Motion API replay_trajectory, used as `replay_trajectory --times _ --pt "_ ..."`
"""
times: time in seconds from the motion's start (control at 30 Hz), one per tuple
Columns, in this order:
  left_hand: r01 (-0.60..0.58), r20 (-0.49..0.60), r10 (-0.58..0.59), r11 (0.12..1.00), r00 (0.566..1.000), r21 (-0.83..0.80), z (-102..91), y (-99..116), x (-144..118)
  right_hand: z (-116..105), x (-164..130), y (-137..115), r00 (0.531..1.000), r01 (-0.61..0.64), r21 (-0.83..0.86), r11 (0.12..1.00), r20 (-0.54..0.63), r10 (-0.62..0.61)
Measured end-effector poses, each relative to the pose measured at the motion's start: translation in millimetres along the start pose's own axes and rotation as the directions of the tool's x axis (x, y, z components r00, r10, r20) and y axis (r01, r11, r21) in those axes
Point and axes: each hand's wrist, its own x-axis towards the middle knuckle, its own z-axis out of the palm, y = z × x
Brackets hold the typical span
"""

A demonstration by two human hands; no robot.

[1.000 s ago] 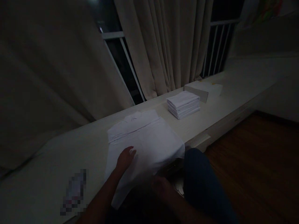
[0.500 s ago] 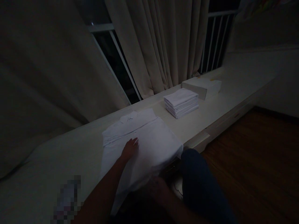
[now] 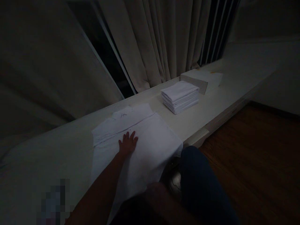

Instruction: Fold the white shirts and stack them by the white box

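Left hand flat, fingers spread, palm down on white cloth on the desk. Right hand low by cloth's near edge, too dark to tell. Folded stack far right of the left hand.

Plain white garment; white folded stack, off-white box; cream ledge, beige curtains; dark reddish-brown wood floor, navy trouser leg.

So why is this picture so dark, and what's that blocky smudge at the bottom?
Head view: the room is dim, so only the white shirt, the folded stack and the ledge catch light; the left hand shows flat on the shirt, the right hand is a dark blur; the smudge is pixelated on purpose.
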Motion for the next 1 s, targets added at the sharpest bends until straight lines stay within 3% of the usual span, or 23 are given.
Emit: replay_trajectory --times 0.2,0.4,0.63,0.83,1.0 --pt "0.004 -0.075 0.002 0.997 0.997 0.082 6.2 2 -6 9 -7 -8 0.994 -0.029 -0.041 0.999 -0.111 0.024" --pt "-0.014 -0.095 0.022 0.996 0.995 0.09 5.7 1 -8 -6 -6 3 0.967 -0.003 -0.113 0.994 -0.252 -0.026" --pt "0.007 -0.07 0.001 0.993 0.998 0.114 3.7 4 -7 -8 -11 -3 0.981 0.02 -0.082 0.996 -0.193 -0.035" --pt "0.022 0.064 -0.027 0.997 0.998 0.073 -4.9 -8 7 11 -23 -8 0.995 -0.014 0.003 1.0 -0.102 0.014" --pt "-0.033 0.092 0.025 0.996 0.995 0.08 -7.7 -16 2 18 -28 -6 0.982 -0.058 0.025 0.998 -0.179 0.062"
